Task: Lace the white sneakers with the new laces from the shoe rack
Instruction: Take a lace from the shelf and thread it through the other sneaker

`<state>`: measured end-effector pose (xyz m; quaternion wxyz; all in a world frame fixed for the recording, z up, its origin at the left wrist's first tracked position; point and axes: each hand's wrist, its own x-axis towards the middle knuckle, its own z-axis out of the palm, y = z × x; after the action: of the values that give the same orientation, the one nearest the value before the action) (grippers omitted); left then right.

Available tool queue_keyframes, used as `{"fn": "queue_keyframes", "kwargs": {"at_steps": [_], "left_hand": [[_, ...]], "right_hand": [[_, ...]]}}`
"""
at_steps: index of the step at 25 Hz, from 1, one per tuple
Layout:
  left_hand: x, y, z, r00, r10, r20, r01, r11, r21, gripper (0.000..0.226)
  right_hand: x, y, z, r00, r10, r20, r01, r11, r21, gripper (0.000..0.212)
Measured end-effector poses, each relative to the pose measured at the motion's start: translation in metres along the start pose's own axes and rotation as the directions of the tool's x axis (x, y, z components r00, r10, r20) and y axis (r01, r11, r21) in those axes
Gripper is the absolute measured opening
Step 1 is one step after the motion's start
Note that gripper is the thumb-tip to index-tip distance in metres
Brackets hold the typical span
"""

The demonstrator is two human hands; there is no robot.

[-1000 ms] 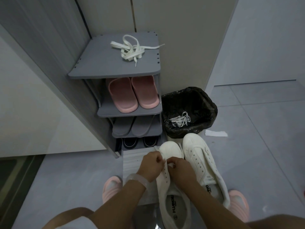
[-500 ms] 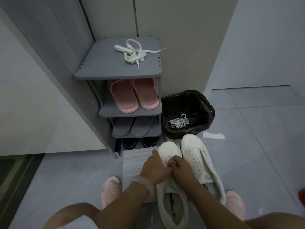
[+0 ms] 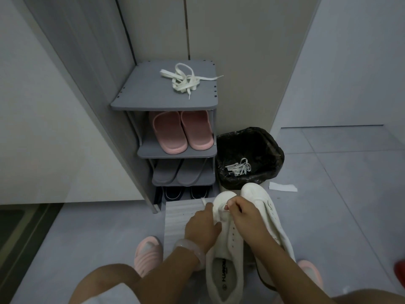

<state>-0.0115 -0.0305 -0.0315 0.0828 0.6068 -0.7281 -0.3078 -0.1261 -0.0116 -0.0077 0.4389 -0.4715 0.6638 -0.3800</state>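
2 hands pinch lace (image 3: 205,201) | left hand (image 3: 202,227) | right hand (image 3: 246,217) (sneaker (image 3: 225,249) toe)

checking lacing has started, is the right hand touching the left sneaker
Touching. The head view shows the right hand with curled fingers resting on the toe end of the left sneaker, pinching a lace end there.

Shoes, laces and hands, counted

Two white sneakers (image 3: 252,218), two pink slippers (image 3: 182,130), two grey slippers (image 3: 182,172), two lace bundles (image 3: 186,80), one bin (image 3: 263,139), two hands (image 3: 221,220).
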Motion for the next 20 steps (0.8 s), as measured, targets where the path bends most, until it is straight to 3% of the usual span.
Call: {"fn": "queue_keyframes", "kwargs": {"at_steps": [3,4,7,10,12,14,17,20], "left_hand": [[0.008,0.006,-0.002,0.969,0.234,-0.079,-0.245,0.951,-0.187,0.034],[0.012,0.008,-0.004,0.965,0.251,-0.074,-0.262,0.927,-0.268,0.034],[0.023,0.008,-0.011,0.989,0.145,-0.016,-0.138,0.893,-0.427,0.03],[0.024,0.013,-0.011,0.976,0.104,0.191,0.003,0.872,-0.489,0.034],[0.023,0.021,-0.01,0.939,0.123,0.321,0.108,0.78,-0.617,0.035],[0.023,0.03,-0.013,0.905,0.123,0.406,0.249,0.621,-0.744,0.03],[0.026,0.032,-0.015,0.924,0.034,0.382,0.303,0.545,-0.782,0.033],[0.028,0.031,-0.014,0.94,-0.024,0.341,0.299,0.541,-0.786,0.037]], "right_hand": [[0.004,0.005,0.002,0.999,0.02,-0.048,-0.023,0.999,-0.048,0.023],[0.004,0.004,0.002,0.997,0.001,-0.076,-0.003,0.999,-0.037,0.023],[0.006,0.002,-0.002,0.989,0.006,-0.15,0.001,0.999,0.05,0.017],[0.007,0.0,-0.009,0.984,0.085,-0.16,-0.058,0.985,0.164,0.015],[0.006,-0.003,-0.011,0.983,0.058,-0.176,-0.024,0.981,0.192,0.017],[0.006,-0.007,-0.011,0.98,0.033,-0.197,0.019,0.967,0.255,0.017],[0.008,-0.004,-0.017,0.973,0.036,-0.23,0.036,0.953,0.302,0.017],[0.016,0.015,-0.02,0.976,0.047,-0.215,-0.025,0.994,0.106,0.021]]}}
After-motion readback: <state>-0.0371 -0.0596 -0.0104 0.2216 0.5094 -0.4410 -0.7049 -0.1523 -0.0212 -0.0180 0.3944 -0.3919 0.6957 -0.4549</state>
